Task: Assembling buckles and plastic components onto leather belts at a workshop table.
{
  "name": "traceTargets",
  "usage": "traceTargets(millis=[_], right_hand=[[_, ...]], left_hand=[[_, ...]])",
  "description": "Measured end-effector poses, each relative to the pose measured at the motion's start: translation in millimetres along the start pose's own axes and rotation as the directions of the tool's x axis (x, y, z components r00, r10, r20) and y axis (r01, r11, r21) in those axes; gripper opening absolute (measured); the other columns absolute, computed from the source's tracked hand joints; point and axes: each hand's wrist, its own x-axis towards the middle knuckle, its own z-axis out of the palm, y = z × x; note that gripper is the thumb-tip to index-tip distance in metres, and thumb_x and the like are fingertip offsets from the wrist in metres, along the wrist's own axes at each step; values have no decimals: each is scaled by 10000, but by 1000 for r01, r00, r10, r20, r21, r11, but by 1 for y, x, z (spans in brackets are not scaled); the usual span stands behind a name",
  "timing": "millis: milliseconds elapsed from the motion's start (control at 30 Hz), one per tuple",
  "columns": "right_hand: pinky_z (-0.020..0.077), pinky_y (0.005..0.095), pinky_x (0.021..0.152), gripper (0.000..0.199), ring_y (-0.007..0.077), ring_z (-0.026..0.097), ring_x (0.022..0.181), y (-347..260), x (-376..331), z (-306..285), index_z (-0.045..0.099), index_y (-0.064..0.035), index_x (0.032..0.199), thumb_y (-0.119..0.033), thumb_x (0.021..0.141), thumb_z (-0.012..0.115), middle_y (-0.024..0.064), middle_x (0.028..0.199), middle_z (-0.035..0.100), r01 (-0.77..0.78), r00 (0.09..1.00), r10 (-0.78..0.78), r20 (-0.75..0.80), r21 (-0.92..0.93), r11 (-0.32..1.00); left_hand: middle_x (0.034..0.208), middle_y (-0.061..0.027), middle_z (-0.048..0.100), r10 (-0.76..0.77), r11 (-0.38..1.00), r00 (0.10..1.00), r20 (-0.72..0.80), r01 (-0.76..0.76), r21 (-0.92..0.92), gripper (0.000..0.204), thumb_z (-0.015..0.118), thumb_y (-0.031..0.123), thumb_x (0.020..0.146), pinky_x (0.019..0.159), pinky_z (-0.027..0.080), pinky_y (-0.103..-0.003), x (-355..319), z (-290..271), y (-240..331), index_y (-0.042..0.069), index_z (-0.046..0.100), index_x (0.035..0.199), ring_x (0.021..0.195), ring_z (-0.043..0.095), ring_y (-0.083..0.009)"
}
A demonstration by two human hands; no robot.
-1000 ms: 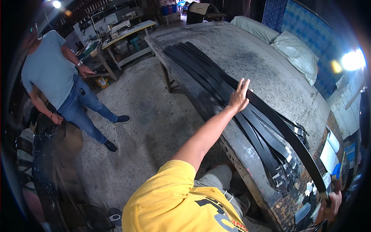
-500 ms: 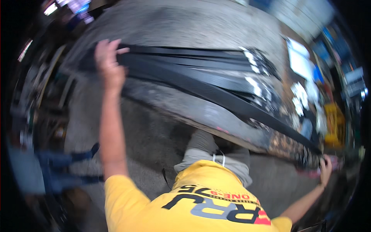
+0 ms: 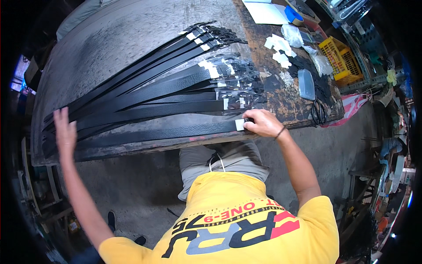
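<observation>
Two hands, left hand, right hand, black belt between

Long black belt flat along table's near edge, white tag at right end.

Grey worn table. Right end cluttered: white paper tags, clear plastic bags, grey flat case, black scissors, blue tape roll. Yellow crate beside table. Concrete floor below.
</observation>
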Motion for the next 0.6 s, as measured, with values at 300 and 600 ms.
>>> traceTargets(millis=[300, 600], right_hand=[[400, 411, 931, 482, 311, 503, 1084, 16, -6, 6, 593, -90, 1129, -361, 747, 708, 99, 1108, 558, 193, 954, -186, -233, 9, 981], [387, 416, 958, 512, 330, 492, 1099, 61, -34, 28, 549, -69, 1201, -210, 740, 722, 129, 1150, 542, 250, 855, -238, -460, -36, 968]], left_hand=[[1047, -135, 642, 465, 491, 878, -113, -362, -792, 280, 709, 176, 781, 832, 495, -385, -56, 16, 381, 48, 654, 1024, 971, 609, -304], [1019, -85, 595, 406, 634, 911, -69, -335, -697, 464, 747, 362, 729, 802, 400, -389, -61, 28, 443, 89, 625, 1085, 952, 516, -271]])
